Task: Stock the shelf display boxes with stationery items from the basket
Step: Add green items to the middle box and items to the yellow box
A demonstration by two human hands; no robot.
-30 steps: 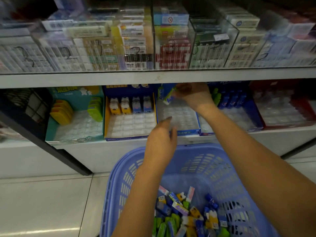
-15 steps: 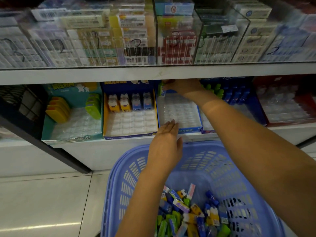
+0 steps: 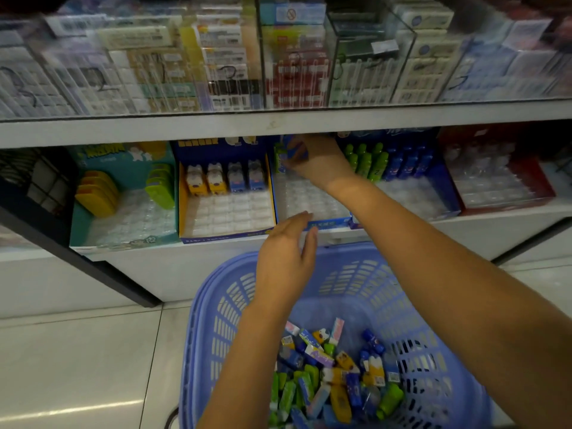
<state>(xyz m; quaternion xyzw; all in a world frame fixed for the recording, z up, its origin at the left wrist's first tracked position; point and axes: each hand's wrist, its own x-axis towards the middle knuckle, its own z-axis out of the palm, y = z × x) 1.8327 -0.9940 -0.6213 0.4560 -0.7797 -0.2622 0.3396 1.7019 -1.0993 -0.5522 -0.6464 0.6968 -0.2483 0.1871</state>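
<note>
Right hand (image 3: 322,164): fingers pinch a blue item (image 3: 296,151) at the back row of the middle box (image 3: 328,223), beside a green one (image 3: 280,153). Left hand (image 3: 284,261): fingers straight and empty, hovering at the box front above the basket (image 3: 216,320). Seat the item upright in a tray pocket, flush with its neighbour, before releasing. A second ago the right hand was nearer the front and further right.
</note>
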